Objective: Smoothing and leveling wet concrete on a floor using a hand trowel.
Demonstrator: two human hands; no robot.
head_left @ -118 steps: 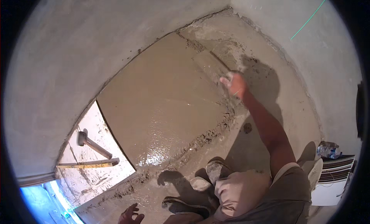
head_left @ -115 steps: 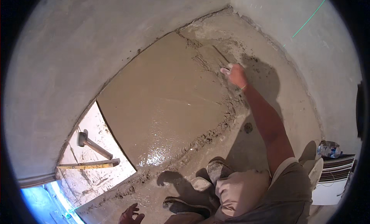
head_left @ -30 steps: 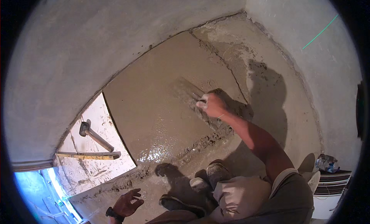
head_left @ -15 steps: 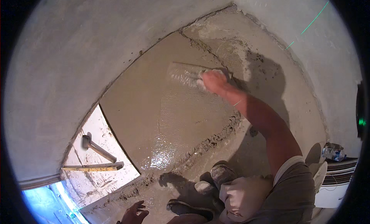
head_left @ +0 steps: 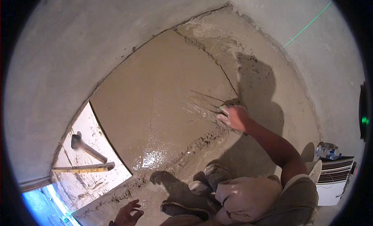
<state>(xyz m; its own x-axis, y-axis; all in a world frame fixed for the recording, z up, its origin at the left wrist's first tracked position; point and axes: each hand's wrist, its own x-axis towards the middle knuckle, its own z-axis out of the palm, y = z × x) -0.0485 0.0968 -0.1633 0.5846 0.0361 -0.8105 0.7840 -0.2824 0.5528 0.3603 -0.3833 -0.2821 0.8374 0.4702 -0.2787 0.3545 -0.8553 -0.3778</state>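
Head view: right hand (head_left: 235, 118) clutching partly hidden trowel (head_left: 204, 103); left hand (head_left: 128, 214) spread, cropped past wrist.

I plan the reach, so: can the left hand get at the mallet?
Probably yes, with leaning: the left hand looks empty, and past the low mortar nothing tall blocks the way to the mallet.

1. A wet mortar patch (head_left: 155, 78) lies smooth along a grey wall (head_left: 70, 59).
2. At the patch's right edge, the right grip (head_left: 235, 118) holds a flat trowel (head_left: 206, 103), its blade blurred.
3. Below the patch, the left grip (head_left: 127, 214) hangs bare and loosely spread.
4. Left of the patch, a white board (head_left: 87, 185) carries a mallet (head_left: 93, 152) and a yellow strip (head_left: 79, 170).
5. Well right of the patch lies a clear plastic bottle (head_left: 328, 152).
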